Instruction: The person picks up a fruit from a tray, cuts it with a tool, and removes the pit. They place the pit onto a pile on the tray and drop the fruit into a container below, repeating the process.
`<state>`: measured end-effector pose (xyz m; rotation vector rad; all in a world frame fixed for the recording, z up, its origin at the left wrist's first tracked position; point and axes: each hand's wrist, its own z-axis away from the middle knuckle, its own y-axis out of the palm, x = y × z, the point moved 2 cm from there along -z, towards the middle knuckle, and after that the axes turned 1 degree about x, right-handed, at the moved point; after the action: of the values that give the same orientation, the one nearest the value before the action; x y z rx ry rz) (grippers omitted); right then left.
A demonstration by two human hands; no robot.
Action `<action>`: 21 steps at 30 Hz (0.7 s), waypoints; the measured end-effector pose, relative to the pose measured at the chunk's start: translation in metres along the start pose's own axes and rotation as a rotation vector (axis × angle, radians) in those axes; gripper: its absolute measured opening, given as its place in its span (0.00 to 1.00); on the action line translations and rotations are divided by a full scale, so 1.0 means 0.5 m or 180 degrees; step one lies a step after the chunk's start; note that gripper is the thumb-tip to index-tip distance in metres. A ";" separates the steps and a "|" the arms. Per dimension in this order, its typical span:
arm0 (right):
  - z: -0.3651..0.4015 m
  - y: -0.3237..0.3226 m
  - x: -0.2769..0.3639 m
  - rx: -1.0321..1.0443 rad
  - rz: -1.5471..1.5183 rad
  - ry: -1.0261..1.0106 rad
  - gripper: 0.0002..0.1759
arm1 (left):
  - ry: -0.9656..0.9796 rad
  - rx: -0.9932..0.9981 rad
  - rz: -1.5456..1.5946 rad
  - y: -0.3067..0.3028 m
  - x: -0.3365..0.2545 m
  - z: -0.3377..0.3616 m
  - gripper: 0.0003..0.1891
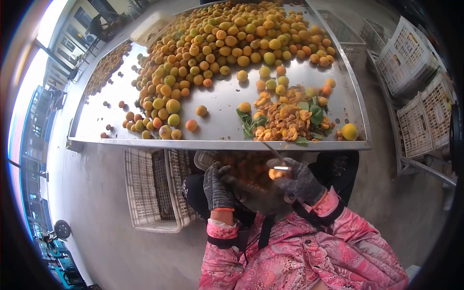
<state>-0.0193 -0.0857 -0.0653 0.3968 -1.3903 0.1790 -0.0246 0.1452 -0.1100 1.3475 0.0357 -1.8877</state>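
My right hand, in a grey knit glove, is closed around a small knife, its thin blade pointing up and left toward the table edge. An orange apricot piece sits at the fingers of that hand, beside the knife. My left hand, also gloved, is by a container of apricots below the table edge. Its fingers are partly bent and apart, with nothing visible in them. Shadow blurs the container's contents. On the metal table lies a heap of cut apricot pieces with green leaves.
Many whole apricots cover the back of the metal table. A pale tub lies at the far left. White plastic crates stand beneath the front edge, and more crates sit on a rack at right.
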 end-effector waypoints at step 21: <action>0.175 -0.081 0.098 -0.1298 0.2157 -0.0014 0.19 | -0.0302 0.0257 0.0067 -0.002 0.001 0.039 0.13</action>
<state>-0.0765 -0.1609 -0.0131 -0.4247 -1.4811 0.4357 -0.0404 0.1372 -0.1024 1.3050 -0.1034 -1.9512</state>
